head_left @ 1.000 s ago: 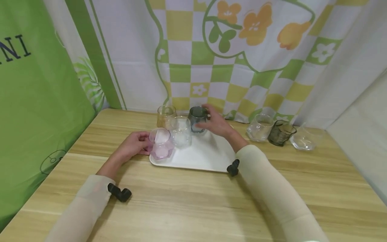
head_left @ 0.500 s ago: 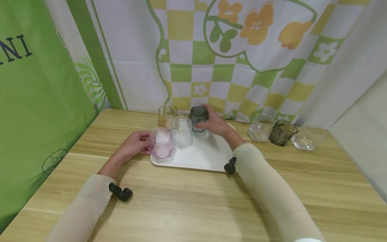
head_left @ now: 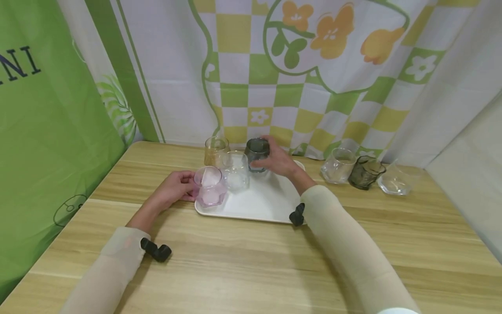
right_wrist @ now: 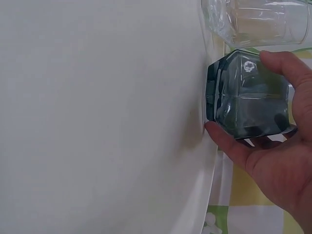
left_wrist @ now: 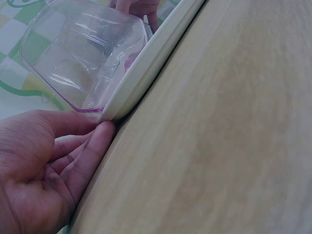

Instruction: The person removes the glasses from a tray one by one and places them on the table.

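A white tray [head_left: 270, 208] lies on the wooden table. My right hand [head_left: 279, 162] grips a grey-blue glass [head_left: 256, 154] at the tray's far edge. In the right wrist view the thumb and fingers wrap the grey-blue glass [right_wrist: 248, 95] next to the tray's rim [right_wrist: 207, 195]. A clear glass [head_left: 235, 170] and a pink glass [head_left: 210, 186] stand on the tray's left side. My left hand [head_left: 174, 187] rests at the tray's left corner beside the pink glass [left_wrist: 85, 53], its fingers [left_wrist: 92, 151] against the rim [left_wrist: 151, 63].
An amber glass [head_left: 215, 150] stands at the tray's far left corner. To the right on the table are a clear glass [head_left: 337, 165], a dark olive glass [head_left: 364, 172] and a low clear glass [head_left: 396, 181]. Patterned curtains hang behind the table.
My right forearm has drawn slightly left while the hand stays on the grey-blue glass. The left hand and the other glasses have not moved.
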A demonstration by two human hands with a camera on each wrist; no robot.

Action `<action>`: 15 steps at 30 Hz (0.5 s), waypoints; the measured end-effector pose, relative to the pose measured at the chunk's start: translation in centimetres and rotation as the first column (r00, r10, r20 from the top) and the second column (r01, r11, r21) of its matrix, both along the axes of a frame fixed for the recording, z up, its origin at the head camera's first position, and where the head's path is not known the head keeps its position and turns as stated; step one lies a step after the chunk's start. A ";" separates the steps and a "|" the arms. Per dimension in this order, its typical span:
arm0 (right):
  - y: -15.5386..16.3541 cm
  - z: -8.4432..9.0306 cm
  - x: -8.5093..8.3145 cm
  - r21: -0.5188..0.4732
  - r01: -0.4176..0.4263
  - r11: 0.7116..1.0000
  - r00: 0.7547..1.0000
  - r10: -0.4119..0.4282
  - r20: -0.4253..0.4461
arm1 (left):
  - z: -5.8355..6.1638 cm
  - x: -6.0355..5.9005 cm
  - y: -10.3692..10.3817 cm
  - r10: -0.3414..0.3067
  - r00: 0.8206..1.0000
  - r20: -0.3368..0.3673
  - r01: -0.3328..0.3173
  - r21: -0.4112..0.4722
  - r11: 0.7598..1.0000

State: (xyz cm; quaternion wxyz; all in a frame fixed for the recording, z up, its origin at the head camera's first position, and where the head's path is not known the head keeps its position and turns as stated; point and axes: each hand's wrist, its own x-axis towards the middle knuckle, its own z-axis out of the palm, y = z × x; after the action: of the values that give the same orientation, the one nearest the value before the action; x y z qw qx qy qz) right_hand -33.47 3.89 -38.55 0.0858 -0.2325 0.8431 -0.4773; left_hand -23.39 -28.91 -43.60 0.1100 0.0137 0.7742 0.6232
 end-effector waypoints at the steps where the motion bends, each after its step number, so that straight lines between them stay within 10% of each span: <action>1: 0.0 0.0 0.0 0.001 0.002 1.000 1.000 -0.002 -0.001 | 0.0 0.0 0.0 0.000 1.000 -0.001 0.000 0.000 1.000; 15: 1.0 0.9 0.7 0.035 0.061 0.998 0.998 -0.060 -0.028 | 0.2 0.1 0.0 0.014 1.000 0.004 -0.014 -0.011 1.000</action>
State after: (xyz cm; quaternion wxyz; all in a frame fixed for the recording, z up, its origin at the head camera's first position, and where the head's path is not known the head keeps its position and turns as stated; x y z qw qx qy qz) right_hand -32.78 4.85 -37.65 0.0639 -0.2118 0.8592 -0.4614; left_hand -23.29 -28.94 -43.45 0.1071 0.0064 0.7775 0.6197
